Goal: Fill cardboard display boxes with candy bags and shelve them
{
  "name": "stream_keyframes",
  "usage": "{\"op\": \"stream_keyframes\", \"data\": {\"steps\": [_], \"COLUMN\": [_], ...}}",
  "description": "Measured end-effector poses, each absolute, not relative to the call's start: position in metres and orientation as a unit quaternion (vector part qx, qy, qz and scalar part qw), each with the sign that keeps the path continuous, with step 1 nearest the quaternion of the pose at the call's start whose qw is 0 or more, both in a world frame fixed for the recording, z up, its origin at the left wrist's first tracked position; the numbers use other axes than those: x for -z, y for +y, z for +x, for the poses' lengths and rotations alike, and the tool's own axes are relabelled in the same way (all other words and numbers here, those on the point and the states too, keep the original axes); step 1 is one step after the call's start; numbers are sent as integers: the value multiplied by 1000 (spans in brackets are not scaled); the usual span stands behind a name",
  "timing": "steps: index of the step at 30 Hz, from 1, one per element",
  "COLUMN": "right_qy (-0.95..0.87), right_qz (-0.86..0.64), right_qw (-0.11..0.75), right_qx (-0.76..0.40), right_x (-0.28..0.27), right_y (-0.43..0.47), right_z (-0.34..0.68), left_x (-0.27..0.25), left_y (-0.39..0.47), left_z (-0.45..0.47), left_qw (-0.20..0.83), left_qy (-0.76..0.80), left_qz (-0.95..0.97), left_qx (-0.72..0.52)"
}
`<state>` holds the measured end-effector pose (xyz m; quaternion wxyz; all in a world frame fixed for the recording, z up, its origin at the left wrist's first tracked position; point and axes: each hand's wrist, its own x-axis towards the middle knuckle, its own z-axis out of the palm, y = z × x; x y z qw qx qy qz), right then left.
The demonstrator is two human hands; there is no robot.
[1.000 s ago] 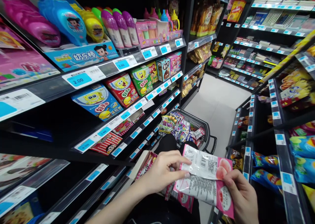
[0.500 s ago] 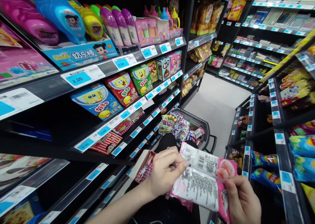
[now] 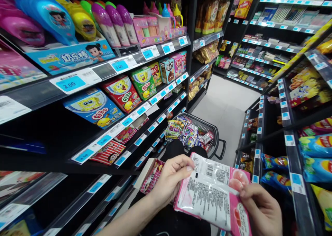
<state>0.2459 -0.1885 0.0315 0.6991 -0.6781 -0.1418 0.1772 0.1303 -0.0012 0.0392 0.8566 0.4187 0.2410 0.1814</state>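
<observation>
**Pinched at both ends: light, slick and easily creased**

Pinching the pink-and-silver packet from both sides, just above the lap. With the left hand, thumb and forefinger brought together at the upper left edge; with the right hand, thumb clamped over the right edge beside the peach picture. Cannot tell the depth of either grip underneath. Held tilted, printed back upward, with a long seam between the hands.

Judging by the thin, glossy film, should weigh little, bend readily and slip under dry fingertips. Seems soft and a little puffed, so likely to crumple if squeezed mid-panel; cannot tell the firmness of the contents. Best taken by the flat margins, thumb above and fingers below, as at the right hand. Probably hard to break, but easy to crease or tear along an edge.

Just left of the left wrist, note an open carton of small pink packets; ahead of both hands, a black basket loaded with bagged goods.
</observation>
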Motion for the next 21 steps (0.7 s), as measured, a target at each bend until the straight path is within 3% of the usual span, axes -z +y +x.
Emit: {"op": "stream_keyframes", "data": {"steps": [4,7,15,17,21], "right_qy": [-82,-61,-151,-164,-177], "right_qz": [-602,-585,-722,-729,-721], "right_qw": [736,744,622,603,587], "right_qx": [-300,-317,-264,-278,-323], "right_x": [-35,-30,-14,-13,-9], "right_y": [-193,-192,-184,-183,-181], "right_z": [243,242,252,255,261], "left_x": [-34,-30,-34,-36,-34], "left_y": [5,14,22,21,18], "left_z": [123,116,112,112,115], "left_qw": [870,833,540,547,656], "left_qy": [218,177,190,228,291], "left_qz": [418,503,793,783,687], "left_qx": [-145,-146,-211,-190,-113]}}
